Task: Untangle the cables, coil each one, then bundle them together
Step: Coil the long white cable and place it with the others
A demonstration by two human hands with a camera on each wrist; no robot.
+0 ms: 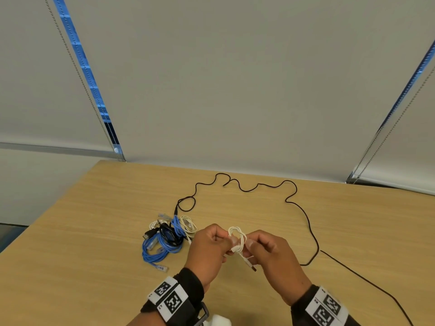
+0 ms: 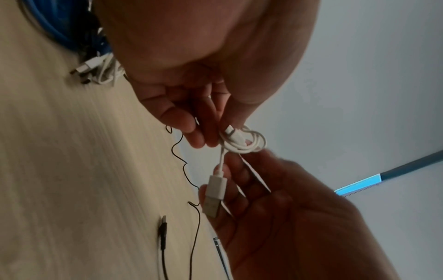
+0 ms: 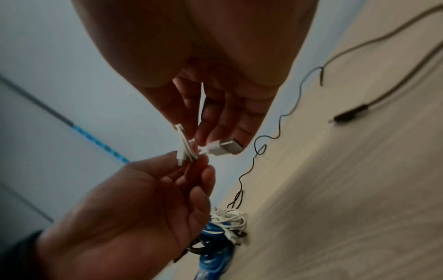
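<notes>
Cables are partly dealt with: a small white cable (image 1: pixel 237 238) sits coiled above the table (image 1: pixel 94 231), pinched by the left hand (image 1: pixel 207 250) and right hand (image 1: pixel 270 255), its USB plug (image 2: pixel 214 193) loose. Beside them, the blue, black and white pile (image 1: pixel 167 236) looks coiled, judging by its loops. A long black cable (image 1: pixel 259 187) sprawls uncoiled, and bundling remains.

You have a light wooden table (image 1: pixel 98 231) under your hands. On it lies a heap of coiled blue, black and white cables (image 1: pixel 168 236). Just behind that heap a long black cable (image 1: pixel 306 222) starts, snaking loose across the tabletop to the heap's right.
</notes>
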